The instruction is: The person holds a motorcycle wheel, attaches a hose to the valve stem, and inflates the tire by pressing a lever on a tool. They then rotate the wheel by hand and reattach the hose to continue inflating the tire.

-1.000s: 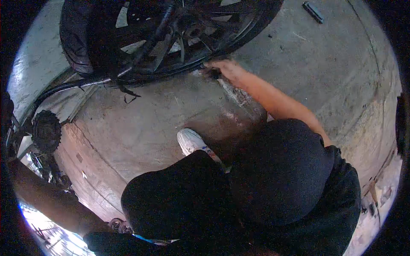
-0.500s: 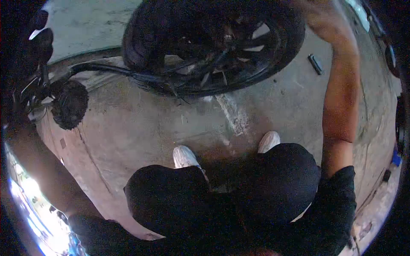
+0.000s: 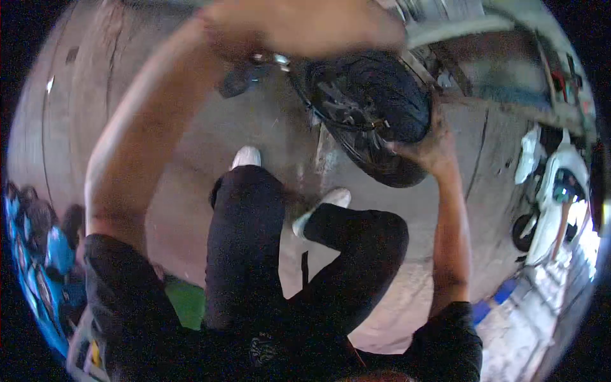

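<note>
A black motorcycle wheel point(image 3: 391, 95) with a thick tyre and dark spokes stands at an angle in the upper middle. Its right side is gripped by my right hand point(image 3: 433, 149), thumb on the near face and fingers round the tread. My left hand point(image 3: 331, 28) reaches across above the wheel at the top edge. Motion blurs it, and its fingers cannot be made out. Beneath my left wrist a small shiny metal part point(image 3: 280, 60) shows, with a thin dark line running from it towards the wheel.
My white shoes point(image 3: 247, 156) are on the worn concrete floor point(image 3: 267, 127). A white scooter-like vehicle point(image 3: 554, 197) is at the right. Blue objects point(image 3: 58, 251) line the left edge. Something green point(image 3: 186, 304) lies beside my left leg.
The view has swung round to the right. My left arm has come from the far left up across the top. The wheel appears smaller and turned, with my right hand lower on its side.
</note>
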Demonstrator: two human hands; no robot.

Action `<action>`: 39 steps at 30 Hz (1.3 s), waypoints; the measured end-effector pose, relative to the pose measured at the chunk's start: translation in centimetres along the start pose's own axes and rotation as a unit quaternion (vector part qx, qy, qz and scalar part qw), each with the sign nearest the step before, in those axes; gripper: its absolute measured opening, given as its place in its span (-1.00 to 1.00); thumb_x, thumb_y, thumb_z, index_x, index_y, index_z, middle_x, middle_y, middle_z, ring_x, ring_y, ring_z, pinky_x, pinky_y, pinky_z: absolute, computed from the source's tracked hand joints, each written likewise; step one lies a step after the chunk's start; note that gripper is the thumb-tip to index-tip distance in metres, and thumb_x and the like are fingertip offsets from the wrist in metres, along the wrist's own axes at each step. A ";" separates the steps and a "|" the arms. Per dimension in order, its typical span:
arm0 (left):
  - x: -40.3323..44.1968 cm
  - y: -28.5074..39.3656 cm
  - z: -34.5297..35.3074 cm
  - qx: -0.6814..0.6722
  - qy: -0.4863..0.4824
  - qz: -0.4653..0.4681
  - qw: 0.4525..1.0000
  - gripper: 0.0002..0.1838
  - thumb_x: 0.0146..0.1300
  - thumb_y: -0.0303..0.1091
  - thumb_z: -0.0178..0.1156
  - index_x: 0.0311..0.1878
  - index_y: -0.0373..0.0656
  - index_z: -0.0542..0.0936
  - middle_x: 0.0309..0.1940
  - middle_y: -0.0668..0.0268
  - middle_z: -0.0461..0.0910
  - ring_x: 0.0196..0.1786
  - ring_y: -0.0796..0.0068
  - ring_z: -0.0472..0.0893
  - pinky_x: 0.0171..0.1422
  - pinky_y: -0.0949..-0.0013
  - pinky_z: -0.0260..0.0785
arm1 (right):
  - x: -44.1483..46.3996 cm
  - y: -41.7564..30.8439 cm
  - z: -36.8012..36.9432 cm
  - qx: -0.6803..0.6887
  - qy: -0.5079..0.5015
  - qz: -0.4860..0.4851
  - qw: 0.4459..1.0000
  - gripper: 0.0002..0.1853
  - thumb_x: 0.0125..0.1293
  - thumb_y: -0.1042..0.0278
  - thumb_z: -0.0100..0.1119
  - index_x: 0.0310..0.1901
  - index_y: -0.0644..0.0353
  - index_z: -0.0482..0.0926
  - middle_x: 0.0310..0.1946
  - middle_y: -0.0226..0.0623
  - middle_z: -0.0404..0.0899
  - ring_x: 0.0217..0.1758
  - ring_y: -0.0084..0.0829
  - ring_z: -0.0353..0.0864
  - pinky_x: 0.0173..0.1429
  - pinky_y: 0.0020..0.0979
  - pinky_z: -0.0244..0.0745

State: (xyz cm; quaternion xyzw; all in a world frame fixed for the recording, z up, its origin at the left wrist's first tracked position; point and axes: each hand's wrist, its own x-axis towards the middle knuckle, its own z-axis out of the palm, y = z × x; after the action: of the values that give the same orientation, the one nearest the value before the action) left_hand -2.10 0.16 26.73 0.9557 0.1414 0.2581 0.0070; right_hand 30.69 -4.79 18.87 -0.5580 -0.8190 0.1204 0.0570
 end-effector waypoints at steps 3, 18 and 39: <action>2.7 5.0 -1.7 -0.260 0.069 -0.446 0.854 -0.38 -0.07 -0.09 0.27 0.05 -0.27 0.49 -0.19 0.04 0.60 -0.21 0.22 0.63 -0.18 0.17 0.49 | -0.5 -2.3 0.1 0.060 -0.047 0.006 0.997 0.19 -0.34 -0.11 0.54 0.31 0.28 0.11 0.16 0.13 0.34 0.16 0.10 0.41 0.22 -0.13 0.37; 9.1 22.3 -7.8 -0.238 0.046 -0.463 0.853 -0.64 -0.01 -0.23 0.12 -0.11 -0.10 0.56 -0.18 0.18 0.51 -0.26 0.13 0.55 -0.14 0.20 0.44 | -26.0 -7.4 3.6 0.112 -0.341 0.242 0.901 0.04 -0.14 -0.14 0.43 0.32 0.26 0.16 0.26 0.05 0.29 0.24 0.04 0.36 0.31 -0.18 0.29; 14.8 24.1 0.2 -0.354 -0.081 -0.504 0.784 -0.29 -0.26 -0.09 0.36 0.05 -0.20 0.48 -0.11 -0.02 0.47 -0.08 -0.11 0.51 0.02 -0.05 0.39 | -21.1 -3.3 7.3 0.193 -0.413 0.133 0.880 -0.04 -0.06 -0.14 0.37 0.31 0.23 0.20 0.27 -0.01 0.29 0.25 0.00 0.36 0.34 -0.19 0.26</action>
State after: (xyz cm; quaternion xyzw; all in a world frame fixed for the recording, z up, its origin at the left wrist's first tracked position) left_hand 16.69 -18.94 35.90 0.6963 0.5002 0.1719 0.4853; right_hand 33.87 -26.51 13.52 -0.5395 -0.6467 0.5022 -0.1963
